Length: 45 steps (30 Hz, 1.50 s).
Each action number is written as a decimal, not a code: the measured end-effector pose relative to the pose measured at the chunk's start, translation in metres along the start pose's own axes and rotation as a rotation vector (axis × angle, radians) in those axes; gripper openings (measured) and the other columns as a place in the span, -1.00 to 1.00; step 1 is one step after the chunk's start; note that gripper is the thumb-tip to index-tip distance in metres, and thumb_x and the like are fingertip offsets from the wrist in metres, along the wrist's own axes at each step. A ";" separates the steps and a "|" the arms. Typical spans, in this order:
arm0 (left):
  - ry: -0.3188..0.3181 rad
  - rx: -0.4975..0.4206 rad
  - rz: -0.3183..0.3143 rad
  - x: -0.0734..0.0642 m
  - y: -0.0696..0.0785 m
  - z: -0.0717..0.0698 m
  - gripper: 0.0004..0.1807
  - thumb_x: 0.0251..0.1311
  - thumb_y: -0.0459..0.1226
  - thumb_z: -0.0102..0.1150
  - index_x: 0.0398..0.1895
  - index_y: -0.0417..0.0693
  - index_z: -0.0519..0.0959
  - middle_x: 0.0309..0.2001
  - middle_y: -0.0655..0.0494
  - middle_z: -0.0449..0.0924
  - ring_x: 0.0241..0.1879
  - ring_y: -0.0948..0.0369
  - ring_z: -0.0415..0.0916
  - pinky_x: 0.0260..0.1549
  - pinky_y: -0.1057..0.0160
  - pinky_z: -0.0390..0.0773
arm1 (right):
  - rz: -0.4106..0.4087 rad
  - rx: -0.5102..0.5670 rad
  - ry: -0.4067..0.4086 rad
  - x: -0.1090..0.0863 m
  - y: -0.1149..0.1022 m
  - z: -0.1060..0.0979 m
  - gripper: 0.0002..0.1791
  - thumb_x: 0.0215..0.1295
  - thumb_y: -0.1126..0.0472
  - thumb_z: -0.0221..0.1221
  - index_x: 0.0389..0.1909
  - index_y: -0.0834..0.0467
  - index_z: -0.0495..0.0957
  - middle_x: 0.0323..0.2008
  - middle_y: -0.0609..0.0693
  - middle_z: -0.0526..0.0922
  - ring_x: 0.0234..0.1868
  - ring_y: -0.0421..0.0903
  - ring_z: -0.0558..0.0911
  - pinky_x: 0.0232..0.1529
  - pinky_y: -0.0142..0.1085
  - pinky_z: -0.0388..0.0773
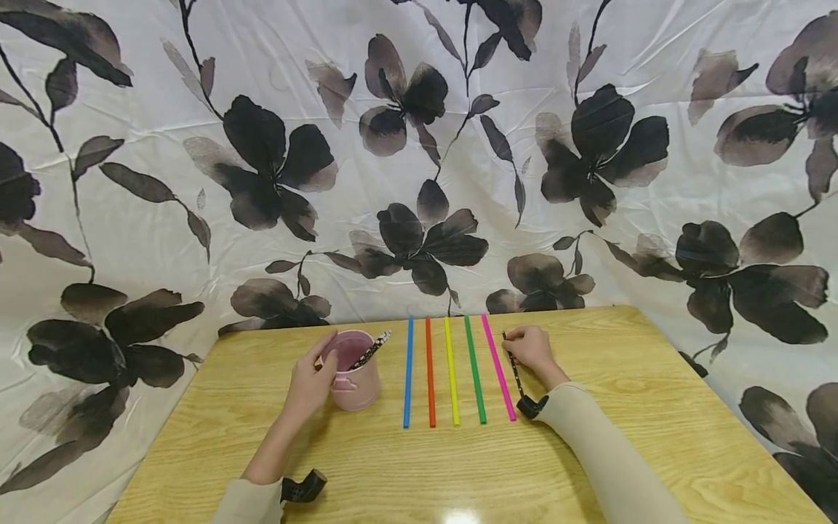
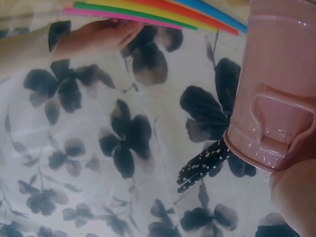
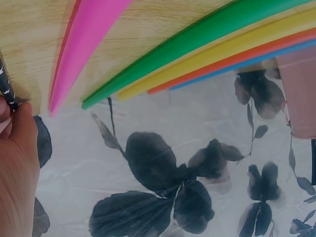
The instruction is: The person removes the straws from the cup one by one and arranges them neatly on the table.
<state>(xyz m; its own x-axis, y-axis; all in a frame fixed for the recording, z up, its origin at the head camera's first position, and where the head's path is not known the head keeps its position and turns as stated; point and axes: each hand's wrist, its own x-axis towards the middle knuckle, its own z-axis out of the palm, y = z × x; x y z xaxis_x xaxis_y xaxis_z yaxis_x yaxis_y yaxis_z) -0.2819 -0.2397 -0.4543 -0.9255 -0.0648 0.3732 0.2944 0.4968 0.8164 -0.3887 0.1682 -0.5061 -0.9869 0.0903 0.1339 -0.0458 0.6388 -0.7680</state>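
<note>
My left hand grips the left side of a small pink metal bucket that stands upright on the table. Black straws with white spots lean out over the bucket's right rim; the left wrist view shows their patterned ends too. On the right, my right hand pinches the far end of a thin black straw with white marks, lying just right of the pink straw. In the right wrist view only a short piece of that black straw shows beside the thumb.
Blue, red, yellow and green straws lie in a row with the pink one, between bucket and right hand. The wooden table ends at a floral cloth hanging behind it.
</note>
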 end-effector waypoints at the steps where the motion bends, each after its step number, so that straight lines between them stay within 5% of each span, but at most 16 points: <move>1: 0.004 0.000 -0.003 0.000 0.000 0.000 -0.58 0.25 -0.20 -0.09 0.20 0.12 0.31 0.10 0.04 0.37 -0.06 0.23 0.32 -0.27 0.40 0.38 | 0.000 -0.003 0.003 0.000 0.000 0.000 -0.83 -0.02 0.21 0.26 -0.42 0.22 0.62 -0.60 0.00 0.58 -0.76 -0.17 0.50 -0.69 -0.33 0.44; 19: 0.018 -0.013 0.012 -0.001 -0.001 0.000 -0.58 0.25 -0.17 -0.08 0.19 0.14 0.32 0.13 0.08 0.35 0.09 0.22 0.24 -0.14 0.18 0.37 | 0.005 0.065 -0.006 0.000 0.000 0.000 -0.81 -0.01 0.21 0.26 -0.38 0.23 0.61 -0.57 0.03 0.60 -0.73 -0.14 0.52 -0.67 -0.31 0.45; 26: 0.020 -0.005 0.003 -0.002 -0.001 0.001 -0.59 0.24 -0.15 -0.08 0.18 0.16 0.33 0.10 0.09 0.38 -0.05 0.24 0.32 -0.29 0.38 0.39 | 0.012 0.135 -0.005 -0.006 -0.010 -0.002 -0.80 0.02 0.17 0.23 -0.35 0.21 0.61 -0.56 0.07 0.60 -0.68 -0.07 0.54 -0.73 -0.39 0.38; 37: 0.033 0.000 0.013 0.000 -0.001 0.001 -0.60 0.25 -0.15 -0.08 0.17 0.17 0.34 0.06 0.08 0.41 -0.15 0.25 0.32 -0.38 0.41 0.37 | -0.192 0.365 -0.107 -0.037 -0.097 0.015 -0.82 0.06 0.21 0.22 -0.33 0.21 0.60 -0.47 0.09 0.61 -0.46 0.16 0.57 -0.49 -0.14 0.52; 45: 0.028 -0.016 0.037 0.001 -0.004 0.002 -0.60 0.25 -0.15 -0.08 0.18 0.16 0.34 0.09 0.09 0.39 -0.12 0.24 0.32 -0.34 0.41 0.38 | -0.315 0.454 -0.238 -0.064 -0.144 0.043 -0.81 0.08 0.20 0.22 -0.28 0.18 0.60 -0.41 0.04 0.62 -0.48 -0.10 0.59 -0.46 -0.19 0.53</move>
<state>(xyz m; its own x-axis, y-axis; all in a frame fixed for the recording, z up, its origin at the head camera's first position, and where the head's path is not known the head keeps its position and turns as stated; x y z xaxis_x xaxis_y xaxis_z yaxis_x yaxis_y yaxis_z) -0.2843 -0.2399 -0.4582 -0.9069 -0.0714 0.4153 0.3322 0.4854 0.8087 -0.3252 0.0373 -0.4314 -0.9202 -0.2570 0.2953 -0.3518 0.2120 -0.9118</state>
